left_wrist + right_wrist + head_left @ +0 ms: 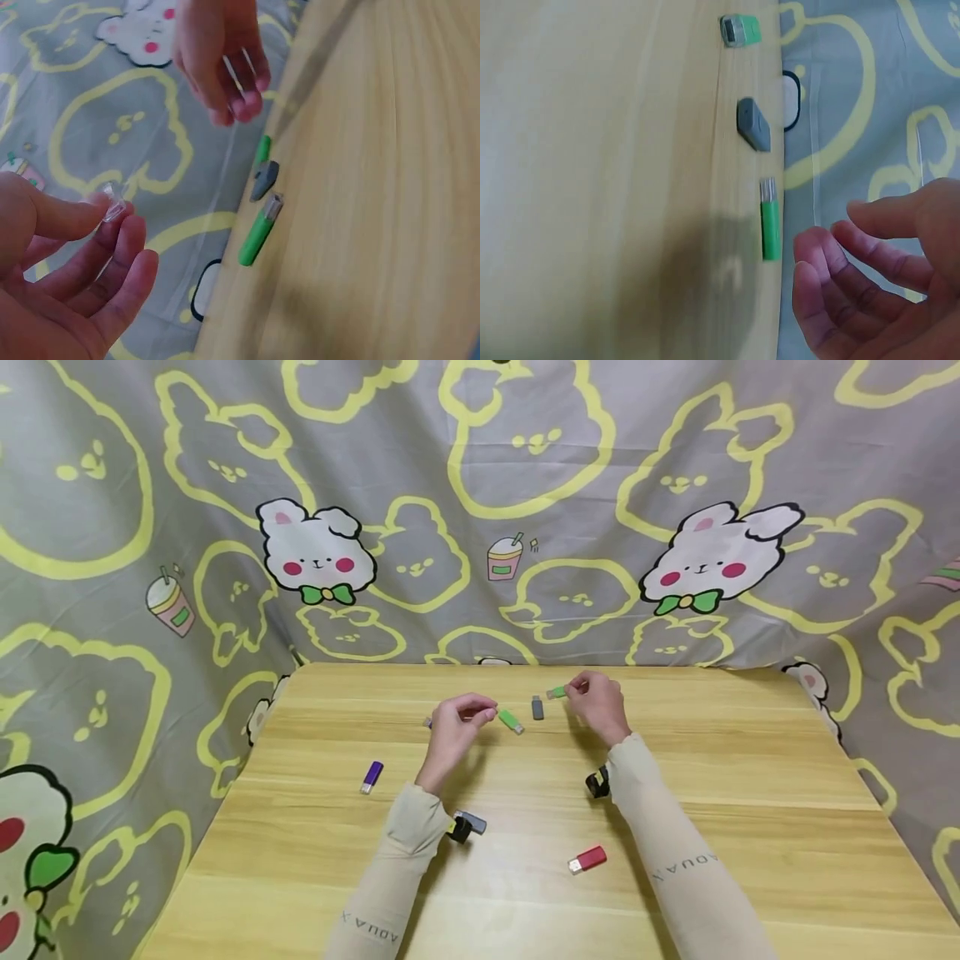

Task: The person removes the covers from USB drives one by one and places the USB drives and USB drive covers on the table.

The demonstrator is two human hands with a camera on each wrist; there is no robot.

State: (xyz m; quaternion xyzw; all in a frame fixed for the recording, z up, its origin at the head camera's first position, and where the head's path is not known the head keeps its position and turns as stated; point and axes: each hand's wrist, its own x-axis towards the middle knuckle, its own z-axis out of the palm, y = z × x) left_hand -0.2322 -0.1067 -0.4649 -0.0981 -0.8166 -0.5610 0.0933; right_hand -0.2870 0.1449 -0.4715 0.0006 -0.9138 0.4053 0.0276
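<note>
Between its thumb and index finger, my left hand (452,727) pinches a small clear plastic cap (112,204). Just right of that hand, a green USB stick (512,721) lies on the table, its plug end pointing toward me. A grey USB stick (537,707) lies between the two hands. My right hand (597,702) hovers by a second green USB stick (770,225). Its fingers are loosely bent and apart from the stick in the right wrist view, with nothing seen between them. In the head view its fingertips cover part of that stick.
On the wooden table (750,760) lie a purple USB stick (372,777) at left, a red one (591,859) near the front, and another grey one (474,822) partly behind my left wrist camera. A stick's end (428,722) peeks out behind my left hand. Patterned curtain (420,460) encloses the table.
</note>
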